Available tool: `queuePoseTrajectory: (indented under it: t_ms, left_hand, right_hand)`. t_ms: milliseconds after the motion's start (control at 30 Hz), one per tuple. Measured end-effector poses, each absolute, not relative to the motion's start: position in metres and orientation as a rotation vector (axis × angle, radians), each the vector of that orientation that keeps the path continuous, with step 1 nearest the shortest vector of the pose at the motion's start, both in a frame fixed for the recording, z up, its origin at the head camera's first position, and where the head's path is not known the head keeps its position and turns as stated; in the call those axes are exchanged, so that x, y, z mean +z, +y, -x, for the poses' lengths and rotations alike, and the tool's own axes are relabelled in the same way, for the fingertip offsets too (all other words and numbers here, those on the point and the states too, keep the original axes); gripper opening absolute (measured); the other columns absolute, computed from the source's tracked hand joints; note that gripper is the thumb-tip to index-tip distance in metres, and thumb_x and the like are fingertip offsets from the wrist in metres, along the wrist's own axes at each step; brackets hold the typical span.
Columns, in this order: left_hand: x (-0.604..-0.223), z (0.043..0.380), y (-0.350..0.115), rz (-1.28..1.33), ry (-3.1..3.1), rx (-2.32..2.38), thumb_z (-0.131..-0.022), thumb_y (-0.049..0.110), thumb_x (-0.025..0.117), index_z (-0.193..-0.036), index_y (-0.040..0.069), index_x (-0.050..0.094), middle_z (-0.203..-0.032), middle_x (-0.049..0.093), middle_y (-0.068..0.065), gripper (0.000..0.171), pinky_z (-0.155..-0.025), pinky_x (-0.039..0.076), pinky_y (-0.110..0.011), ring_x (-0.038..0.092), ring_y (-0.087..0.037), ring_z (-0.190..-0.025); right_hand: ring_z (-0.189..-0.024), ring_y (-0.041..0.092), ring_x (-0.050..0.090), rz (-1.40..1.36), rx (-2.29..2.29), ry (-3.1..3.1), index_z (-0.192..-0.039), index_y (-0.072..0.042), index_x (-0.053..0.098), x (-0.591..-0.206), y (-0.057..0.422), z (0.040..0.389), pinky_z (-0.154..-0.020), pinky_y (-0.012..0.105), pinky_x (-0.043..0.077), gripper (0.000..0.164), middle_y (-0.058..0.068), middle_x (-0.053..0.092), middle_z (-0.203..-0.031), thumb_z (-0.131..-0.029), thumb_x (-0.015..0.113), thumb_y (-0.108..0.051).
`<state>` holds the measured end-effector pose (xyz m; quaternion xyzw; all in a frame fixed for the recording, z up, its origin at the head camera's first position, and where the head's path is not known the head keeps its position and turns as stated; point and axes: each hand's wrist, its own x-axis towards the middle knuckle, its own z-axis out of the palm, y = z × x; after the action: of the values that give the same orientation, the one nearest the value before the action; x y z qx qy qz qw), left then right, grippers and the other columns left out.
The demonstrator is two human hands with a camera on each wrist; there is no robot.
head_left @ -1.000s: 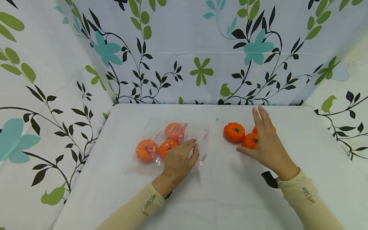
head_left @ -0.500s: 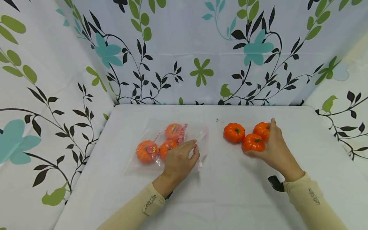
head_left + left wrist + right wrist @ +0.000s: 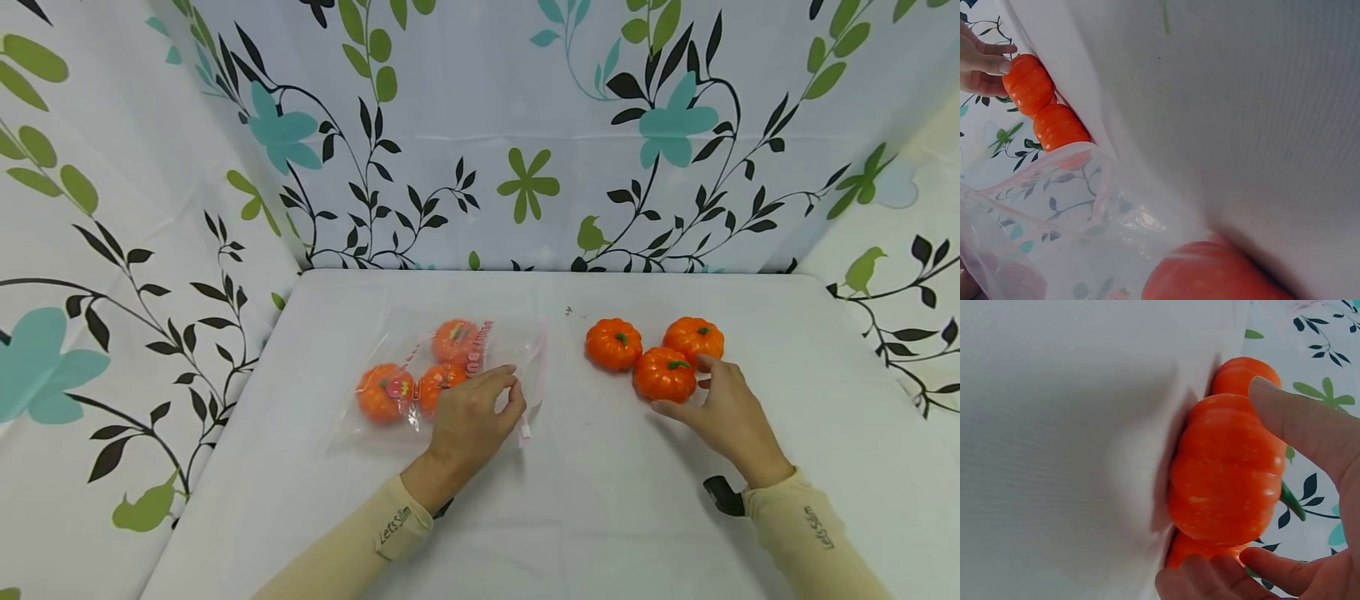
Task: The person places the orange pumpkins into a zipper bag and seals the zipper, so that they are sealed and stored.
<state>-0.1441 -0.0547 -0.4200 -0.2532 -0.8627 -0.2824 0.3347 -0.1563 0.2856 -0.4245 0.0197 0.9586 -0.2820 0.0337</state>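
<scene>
A clear slider bag (image 3: 517,333) with pink print lies on the left half of the table, its mouth toward the right. Three small orange toy pumpkins (image 3: 383,392) are inside. My left hand (image 3: 468,421) reaches over the bag and pinches its upper film near the mouth. In the left wrist view, the film (image 3: 1104,181) is raised into an opening. My right hand (image 3: 731,421) has thumb and fingers curved round the front orange toy pumpkin (image 3: 664,375), which has a green stem. Behind it sit two more toy pumpkins, one left (image 3: 613,344) and one right (image 3: 694,337).
The white table (image 3: 480,533) runs up to a leaf-patterned curtain (image 3: 435,167) at the back and sides. The bag's white slider (image 3: 524,430) is at the mouth's near corner. The three loose pumpkins stand close together to the right of the bag.
My right hand has come down and toward me onto the front pumpkin, its fingers drawing closer together and uncovering the back right pumpkin. The left hand and the bag stay put.
</scene>
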Motion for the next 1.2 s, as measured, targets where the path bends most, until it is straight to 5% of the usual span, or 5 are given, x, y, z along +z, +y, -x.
queuePoseTrajectory:
  t_ms: [600, 1200]
  left_hand:
    - [-0.419, 0.141, -0.052, 0.672, -2.258, -0.711, -0.082, 0.008, 0.077, -0.083, 0.004, 0.076, -0.097, 0.077, -0.008, 0.004, -0.052, 0.054, -0.020, 0.075, -0.018, -0.072]
    - [-0.418, 0.139, -0.054, 0.649, -2.280, -0.720, -0.082, 0.009, 0.078, -0.082, 0.006, 0.076, -0.097, 0.077, -0.007, 0.003, -0.050, 0.052, -0.019, 0.075, -0.019, -0.073]
  right_hand:
    - [-0.112, 0.045, 0.055, -0.015, -0.924, 2.865, -0.150, 0.011, 0.031, -0.426, 0.286, 0.155, -0.083, 0.053, 0.055, 0.102, 0.032, 0.045, -0.137, -0.084, 0.079, -0.051]
    - [-0.117, 0.035, 0.059, 0.407, -1.294, 2.548, -0.148, -0.001, 0.043, -0.409, 0.217, 0.156, -0.093, 0.044, 0.055, 0.083, 0.017, 0.052, -0.143, -0.084, 0.083, -0.037]
